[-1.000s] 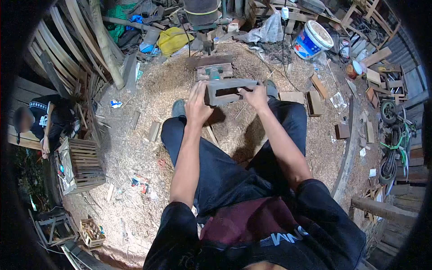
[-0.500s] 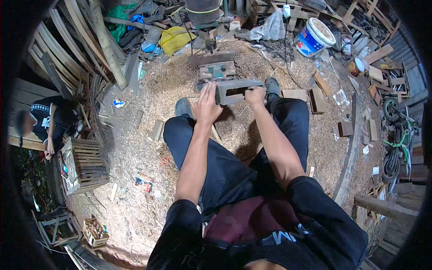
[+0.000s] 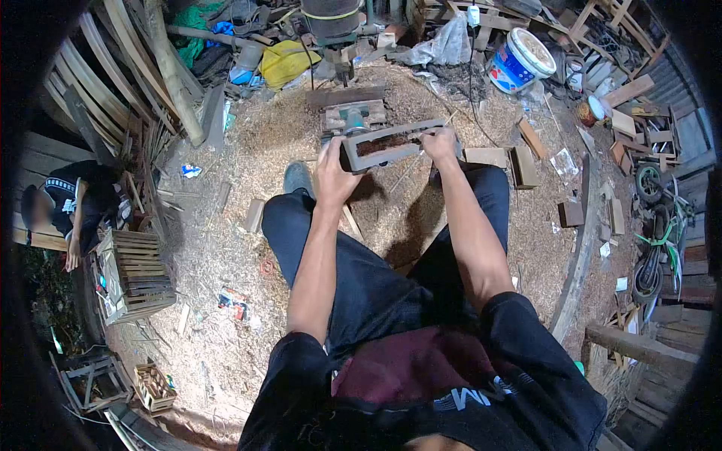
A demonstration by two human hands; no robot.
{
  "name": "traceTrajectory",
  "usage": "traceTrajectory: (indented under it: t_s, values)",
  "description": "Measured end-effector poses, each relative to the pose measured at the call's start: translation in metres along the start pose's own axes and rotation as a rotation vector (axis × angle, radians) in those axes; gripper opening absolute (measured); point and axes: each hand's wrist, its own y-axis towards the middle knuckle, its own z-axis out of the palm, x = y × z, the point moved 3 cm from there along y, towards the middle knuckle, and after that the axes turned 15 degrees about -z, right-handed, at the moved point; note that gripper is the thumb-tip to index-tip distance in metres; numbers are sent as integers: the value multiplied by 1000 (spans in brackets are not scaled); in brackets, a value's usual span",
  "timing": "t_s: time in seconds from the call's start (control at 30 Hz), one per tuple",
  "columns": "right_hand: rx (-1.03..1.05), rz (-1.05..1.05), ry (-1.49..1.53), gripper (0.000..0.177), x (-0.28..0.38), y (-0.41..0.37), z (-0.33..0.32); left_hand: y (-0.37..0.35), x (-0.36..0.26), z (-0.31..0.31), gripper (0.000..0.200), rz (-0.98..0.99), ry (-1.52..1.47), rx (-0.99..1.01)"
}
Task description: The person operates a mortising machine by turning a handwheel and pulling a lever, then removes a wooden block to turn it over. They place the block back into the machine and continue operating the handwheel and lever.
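Note:
A grey rectangular wooden frame with a long open middle is held out in front of my knees. My left hand is wrapped round its left end. At the opposite end, my right hand grips the frame with fingers curled over the edge. Just beyond it, a green machine is set among wooden blocks on the floor. Whether the frame touches that machine cannot be made out. Sawdust shows through the frame's opening.
Wood shavings cover the floor. Wood blocks lie to the right, with a bucket behind them. A slatted crate stands at left beside a seated person. A cable runs down at the back. A motorbike is far right.
The frame has tipped, so its open middle now faces up toward me more fully. Both hands turned with it and still hold it. The seated person's hand has shifted slightly.

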Motion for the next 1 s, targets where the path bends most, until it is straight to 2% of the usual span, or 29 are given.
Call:
traceTrajectory:
  t_s: [0.03,0.07,0.17,0.3,0.33,0.4,0.53,0.63,0.8,0.9,0.93,1.0]
  values:
    - [-39,12,-23,17,9,1,-5,3,2,-2,62,-49,-14,14]
    - [-93,-63,-88,18,18,-2,-11,5,20,7,68,-87,-10,24]
    - [-191,-78,-11,18,49,-16,-34,5,18,4,71,-124,-65,-16]
    - [-289,-290,-30,18,53,-9,-42,8,9,-4,69,-253,-219,55]
    - [-313,-338,-55,18,56,-8,-44,11,15,-1,68,-199,-155,21]
    - [-349,-422,-70,19,65,-9,-47,10,17,0,68,-194,-228,13]
    - [-404,-445,-77,19,89,-26,-57,12,22,-1,69,-241,-246,10]
    - [-428,-429,-115,21,110,-42,-67,16,20,-7,69,-336,-270,101]
    - [-402,-443,-167,20,118,-50,-72,17,34,-3,70,-303,-287,79]
    - [-403,-522,390,20,103,-42,-78,18,37,-7,70,-331,-310,72]
    - [-443,-549,469,25,99,-44,-79,18,38,-8,70,-328,-313,59]
    - [-458,-442,596,31,91,-41,-77,18,40,-9,70,-319,-304,40]
